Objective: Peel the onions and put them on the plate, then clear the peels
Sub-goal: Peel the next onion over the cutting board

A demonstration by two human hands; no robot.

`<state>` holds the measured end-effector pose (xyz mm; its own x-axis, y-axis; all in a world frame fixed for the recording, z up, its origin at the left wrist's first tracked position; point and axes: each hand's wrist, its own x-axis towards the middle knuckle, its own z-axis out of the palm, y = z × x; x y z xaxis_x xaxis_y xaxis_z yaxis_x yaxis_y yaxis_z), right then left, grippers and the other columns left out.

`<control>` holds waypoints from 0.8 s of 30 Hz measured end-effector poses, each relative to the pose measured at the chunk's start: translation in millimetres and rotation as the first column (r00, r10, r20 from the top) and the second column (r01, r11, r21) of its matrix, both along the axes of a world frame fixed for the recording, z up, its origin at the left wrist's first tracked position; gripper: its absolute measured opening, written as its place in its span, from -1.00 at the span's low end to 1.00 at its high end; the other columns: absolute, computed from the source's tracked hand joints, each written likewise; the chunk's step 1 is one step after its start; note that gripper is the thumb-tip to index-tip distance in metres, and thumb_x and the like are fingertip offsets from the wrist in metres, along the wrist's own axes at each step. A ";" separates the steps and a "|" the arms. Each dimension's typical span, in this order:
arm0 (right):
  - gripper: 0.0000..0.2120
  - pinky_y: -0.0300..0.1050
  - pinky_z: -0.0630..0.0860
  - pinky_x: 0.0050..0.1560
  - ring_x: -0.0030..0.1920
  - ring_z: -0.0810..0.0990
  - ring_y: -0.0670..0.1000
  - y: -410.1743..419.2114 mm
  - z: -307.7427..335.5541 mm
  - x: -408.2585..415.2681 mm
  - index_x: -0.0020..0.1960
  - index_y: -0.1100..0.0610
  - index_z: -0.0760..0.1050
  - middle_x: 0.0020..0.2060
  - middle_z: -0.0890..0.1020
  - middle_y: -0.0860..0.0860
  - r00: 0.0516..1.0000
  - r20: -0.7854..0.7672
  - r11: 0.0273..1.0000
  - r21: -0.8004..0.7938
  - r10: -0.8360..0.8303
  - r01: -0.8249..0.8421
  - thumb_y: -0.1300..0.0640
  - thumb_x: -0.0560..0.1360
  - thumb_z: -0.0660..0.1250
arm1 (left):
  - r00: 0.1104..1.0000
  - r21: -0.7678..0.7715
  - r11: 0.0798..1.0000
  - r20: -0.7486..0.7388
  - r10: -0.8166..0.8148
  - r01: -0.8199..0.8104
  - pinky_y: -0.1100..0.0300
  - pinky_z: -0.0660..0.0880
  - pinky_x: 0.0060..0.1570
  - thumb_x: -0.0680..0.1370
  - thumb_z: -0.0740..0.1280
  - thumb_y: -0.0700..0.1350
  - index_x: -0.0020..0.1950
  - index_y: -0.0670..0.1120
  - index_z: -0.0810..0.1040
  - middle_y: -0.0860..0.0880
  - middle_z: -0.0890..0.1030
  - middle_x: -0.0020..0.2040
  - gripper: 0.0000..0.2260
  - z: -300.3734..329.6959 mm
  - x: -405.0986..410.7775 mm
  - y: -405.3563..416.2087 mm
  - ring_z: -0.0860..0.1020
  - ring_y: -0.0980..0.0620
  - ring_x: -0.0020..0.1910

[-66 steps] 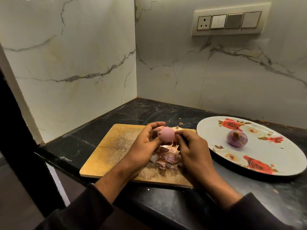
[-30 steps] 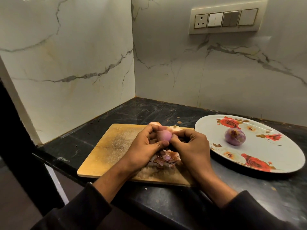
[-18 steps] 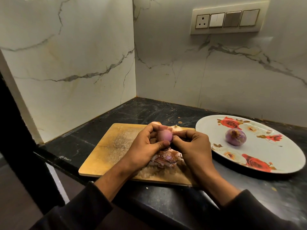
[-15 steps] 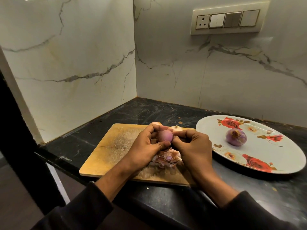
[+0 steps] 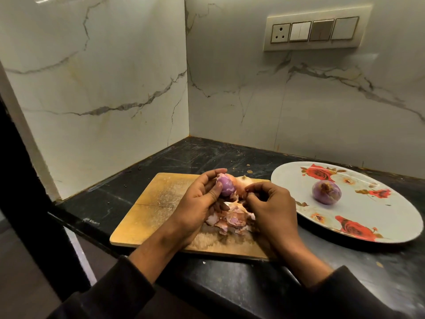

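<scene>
My right hand (image 5: 269,203) has come off the onion (image 5: 226,185), fingertips pinching a peel; my left hand (image 5: 197,203) grips the small, slippery bulb around its middle.

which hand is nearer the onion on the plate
Right. The right hand is over the board, beside the plate holding the onion; the left hand sits farther left.

The onion (image 5: 226,185) in the left hand (image 5: 197,203) is glossy purple-pink; the onion on the plate (image 5: 326,192) is purple with brownish patches. The plate (image 5: 377,217) is white, printed with red roses and small brown leaves. The peels (image 5: 232,221) are pale pink. Left of the plate, the board (image 5: 151,210) is yellow-brown wood. The worktop (image 5: 230,286) is black with faint streaks. The walls (image 5: 103,77) are white marble, veined grey. The sleeves (image 5: 103,295) are dark.
</scene>
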<state>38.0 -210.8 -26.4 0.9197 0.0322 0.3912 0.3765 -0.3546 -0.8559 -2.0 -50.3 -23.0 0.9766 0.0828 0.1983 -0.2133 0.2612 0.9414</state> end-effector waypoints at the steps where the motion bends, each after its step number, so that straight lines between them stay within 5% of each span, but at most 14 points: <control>1: -0.86 -0.10 0.65 -0.05 -0.15 0.68 -0.10 -0.3 0.1 -1.3 0.07 0.09 0.70 -0.16 0.72 -0.05 1.000 0.021 0.999 -0.044 0.010 -0.009 0.21 0.55 0.42 | 1.000 0.002 1.000 -0.009 0.006 -0.006 0.06 0.65 0.03 0.64 0.23 -0.21 0.32 -0.08 0.52 -0.13 0.65 0.18 -0.73 -0.4 0.6 0.2 0.67 -0.08 0.06; 4: -0.86 -0.27 0.57 -0.14 -0.16 0.64 -0.21 2.1 0.2 -6.5 0.07 0.04 0.71 -0.17 0.71 -0.14 0.994 0.099 0.990 -0.139 0.051 -0.037 0.07 0.58 0.41 | 1.000 0.003 1.000 -0.026 0.014 -0.014 0.05 0.62 0.12 0.64 0.22 -0.19 0.24 -0.06 0.56 -0.10 0.68 0.14 -0.78 -0.9 1.0 -0.1 0.66 -0.08 0.15; 7: -0.81 -0.42 0.54 -0.11 -0.09 0.64 -0.25 3.5 2.0 -8.0 0.13 0.02 0.68 -0.12 0.69 -0.19 0.989 0.136 0.996 -0.069 0.062 -0.054 0.01 0.55 0.43 | 1.000 0.062 0.998 -0.011 0.028 -0.027 0.03 0.63 0.11 0.64 0.24 -0.19 0.26 -0.06 0.55 -0.08 0.69 0.09 -0.78 -1.8 0.9 -0.9 0.67 -0.06 0.12; 15: -0.79 -0.12 0.68 -0.03 -0.07 0.69 -0.24 4.7 4.1 -10.5 0.15 -0.05 0.68 -0.13 0.69 -0.29 0.975 0.153 0.984 0.051 0.162 -0.171 0.14 0.54 0.45 | 1.000 0.191 0.982 0.015 -0.002 -0.001 -0.16 0.57 0.20 0.62 0.27 -0.19 0.29 -0.07 0.54 -0.14 0.68 0.12 -0.75 -2.4 -0.4 -2.0 0.65 -0.15 0.15; 20: -0.84 -0.04 0.68 -0.09 -0.15 0.70 -0.19 3.9 1.6 -8.8 0.11 -0.01 0.70 -0.17 0.70 -0.23 0.974 0.197 0.994 -0.005 0.112 -0.114 0.15 0.57 0.41 | 1.000 0.198 0.980 0.021 0.010 -0.014 -0.12 0.59 0.18 0.61 0.29 -0.19 0.28 -0.07 0.54 -0.09 0.69 0.10 -0.75 -2.2 -0.2 -2.0 0.67 -0.10 0.13; 24: -0.90 -0.23 0.61 -0.21 -0.22 0.66 -0.20 5.1 2.3 -10.3 0.01 0.00 0.71 -0.27 0.67 -0.21 0.974 0.210 0.995 -0.059 0.088 -0.077 0.10 0.57 0.41 | 0.999 0.230 0.973 0.034 0.008 -0.016 -0.04 0.61 0.13 0.60 0.32 -0.17 0.29 -0.07 0.54 -0.08 0.69 0.11 -0.74 -2.0 -0.6 -2.3 0.67 -0.08 0.14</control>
